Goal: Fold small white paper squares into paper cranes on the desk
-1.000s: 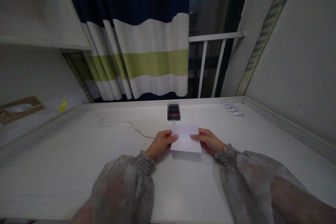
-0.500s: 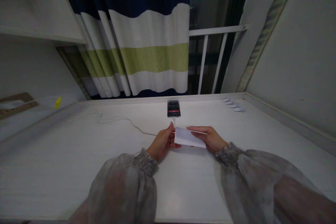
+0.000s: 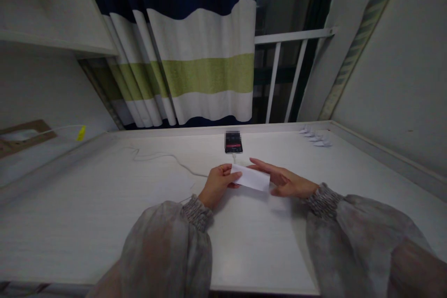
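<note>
A folded piece of white paper (image 3: 253,178) is held just above the white desk. My left hand (image 3: 218,184) pinches its left end, thumb on top and fingers underneath. At the other end is my right hand (image 3: 288,181), its fingers stretched out along the far edge and its thumb apart from them near the right corner. Part of the right fingertips lies behind the paper, so I cannot tell whether they touch it. Beyond both hands, a phone (image 3: 233,143) with a white cable plugged in lies near the back of the desk.
Several small folded white paper pieces (image 3: 316,138) lie in a row at the back right. The white cable (image 3: 178,160) runs left across the desk (image 3: 263,251). A striped curtain (image 3: 209,74) and a white window rail (image 3: 293,36) stand behind. A yellow tag (image 3: 81,133) hangs at left.
My left thumb has moved onto the top of the paper. My right hand has loosened and drawn back to the right, its thumb now lower and apart from its fingers.
</note>
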`<state>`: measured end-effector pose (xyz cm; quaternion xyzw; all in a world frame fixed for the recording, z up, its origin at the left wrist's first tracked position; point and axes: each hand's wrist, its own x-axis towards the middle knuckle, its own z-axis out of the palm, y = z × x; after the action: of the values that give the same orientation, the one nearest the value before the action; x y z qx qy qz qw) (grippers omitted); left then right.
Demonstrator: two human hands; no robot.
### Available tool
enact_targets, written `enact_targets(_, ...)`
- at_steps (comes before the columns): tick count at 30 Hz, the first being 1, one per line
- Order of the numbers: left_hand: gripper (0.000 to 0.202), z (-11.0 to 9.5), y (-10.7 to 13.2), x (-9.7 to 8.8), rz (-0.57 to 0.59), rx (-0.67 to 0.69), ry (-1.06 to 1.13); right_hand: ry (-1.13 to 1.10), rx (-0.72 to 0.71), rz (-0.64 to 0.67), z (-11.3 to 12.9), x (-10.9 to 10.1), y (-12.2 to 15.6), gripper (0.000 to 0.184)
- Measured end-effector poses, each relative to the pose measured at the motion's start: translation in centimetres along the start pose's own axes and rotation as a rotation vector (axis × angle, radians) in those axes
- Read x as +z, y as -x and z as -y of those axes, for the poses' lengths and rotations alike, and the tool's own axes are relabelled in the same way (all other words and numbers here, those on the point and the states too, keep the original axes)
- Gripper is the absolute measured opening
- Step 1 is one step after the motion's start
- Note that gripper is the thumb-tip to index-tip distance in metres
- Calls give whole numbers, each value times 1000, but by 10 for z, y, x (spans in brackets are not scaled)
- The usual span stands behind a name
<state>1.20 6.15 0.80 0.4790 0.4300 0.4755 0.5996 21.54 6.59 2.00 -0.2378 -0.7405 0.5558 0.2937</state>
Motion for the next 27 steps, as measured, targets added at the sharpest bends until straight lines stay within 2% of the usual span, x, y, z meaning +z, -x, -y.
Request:
enact_targets(1, 32, 1, 0, 1, 3, 17, -15, 48, 31, -9, 3, -1, 0, 73)
enact_targets(4, 34, 4, 3, 6, 81, 61, -65, 269, 105, -246, 8, 3, -2, 45)
enact_targets(5, 35, 5, 5, 8, 120, 78, -84, 298, 121, -285, 8, 7, -4, 41)
enact_targets(7, 38, 6, 8, 13, 172, 116, -112, 251, 208, -235, 6, 15, -7, 35)
enact_targets(9, 41, 6, 11, 17, 176, 154, -137, 182, 244, -225, 4, 23, -8, 33)
enact_targets(15, 50, 5, 10, 16, 135, 199, 14, 1, 223, -436, 4, 28, -8, 33)
enact_targets(20, 22, 3, 11, 15, 117, 151, -45, -57, 181, -511, 7, 30, -7, 31)
enact_targets(27, 20, 1, 14, 16, 52, 178, -77, -34, 154, -536, 6, 32, -6, 31)
